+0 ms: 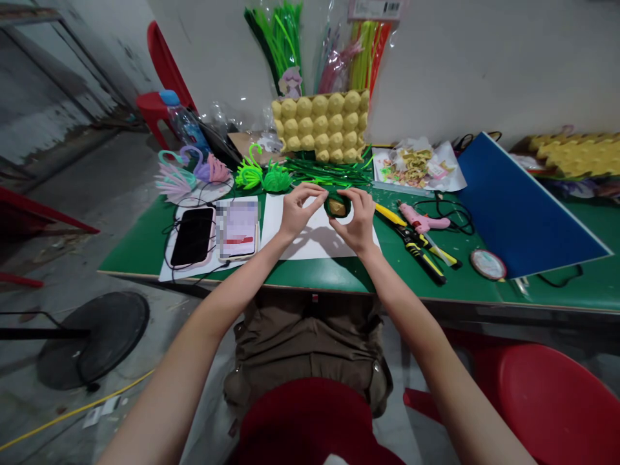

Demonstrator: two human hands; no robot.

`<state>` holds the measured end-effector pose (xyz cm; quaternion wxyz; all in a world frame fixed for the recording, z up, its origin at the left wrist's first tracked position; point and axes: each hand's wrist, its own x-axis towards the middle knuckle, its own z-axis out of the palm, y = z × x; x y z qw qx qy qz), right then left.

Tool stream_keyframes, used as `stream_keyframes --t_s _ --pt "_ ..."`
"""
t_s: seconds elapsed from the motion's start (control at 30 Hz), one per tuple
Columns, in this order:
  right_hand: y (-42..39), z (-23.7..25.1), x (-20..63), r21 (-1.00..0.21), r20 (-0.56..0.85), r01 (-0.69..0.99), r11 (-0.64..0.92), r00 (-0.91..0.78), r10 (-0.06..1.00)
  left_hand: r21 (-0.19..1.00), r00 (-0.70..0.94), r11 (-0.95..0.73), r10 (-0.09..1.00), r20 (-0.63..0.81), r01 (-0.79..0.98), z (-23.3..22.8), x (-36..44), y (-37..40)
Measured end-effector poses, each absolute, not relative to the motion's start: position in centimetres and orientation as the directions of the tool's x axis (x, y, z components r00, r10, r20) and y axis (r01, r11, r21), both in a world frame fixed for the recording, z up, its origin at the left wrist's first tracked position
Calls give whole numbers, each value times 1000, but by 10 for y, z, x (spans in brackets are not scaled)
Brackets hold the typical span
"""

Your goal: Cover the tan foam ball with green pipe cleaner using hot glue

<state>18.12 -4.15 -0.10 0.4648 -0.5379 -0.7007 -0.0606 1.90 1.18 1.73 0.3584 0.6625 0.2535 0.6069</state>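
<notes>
Over a white sheet of paper (295, 239) on the green table (140, 248), my left hand (298, 208) and my right hand (356, 219) both hold a small round craft piece (338, 205), yellow inside and wrapped in dark green pipe cleaner. Fingertips of both hands pinch its green rim. A pile of loose green pipe cleaners (329, 173) lies just behind the hands.
Two phones (194, 236) lie at the left. Pipe-cleaner swans (186, 169) and green ones (264, 174) stand behind. A yellow egg tray (320, 126) leans on the wall. A pink glue gun (421, 221), pliers (421, 248), a blue board (518, 206) and a tape roll (488, 264) are to the right.
</notes>
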Motion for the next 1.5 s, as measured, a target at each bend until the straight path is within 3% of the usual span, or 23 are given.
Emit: stream_keyframes --t_s 0.2,0.33,0.43,0.53,0.67,1.07,1.3,1.4,1.5 --pt "-41 1 185 -410 703 794 450 -40 710 914 181 -354 903 389 -197 22 14 16" --pt "-41 8 192 -453 689 687 568 -134 712 954 303 -163 923 239 -253 24 6 20" --pt "-43 15 195 -513 692 579 634 -158 704 963 521 34 846 116 -269 25 1 22" --pt "-45 19 195 -582 683 494 646 -133 718 965 702 120 708 82 -234 24 0 25" --pt "-48 20 192 -637 673 419 647 -108 732 961 782 145 615 100 -237 21 1 29" --pt "-48 18 192 -693 644 334 639 -114 757 959 835 171 542 99 -225 27 3 18" --pt "-42 17 193 -642 708 316 698 -107 699 946 686 103 713 145 -307 25 6 14" --pt "-42 17 194 -625 737 361 692 -19 675 940 515 -45 827 225 -338 21 7 17" --pt "-44 19 194 -649 731 423 632 119 671 915 410 -215 841 352 -342 17 9 20"
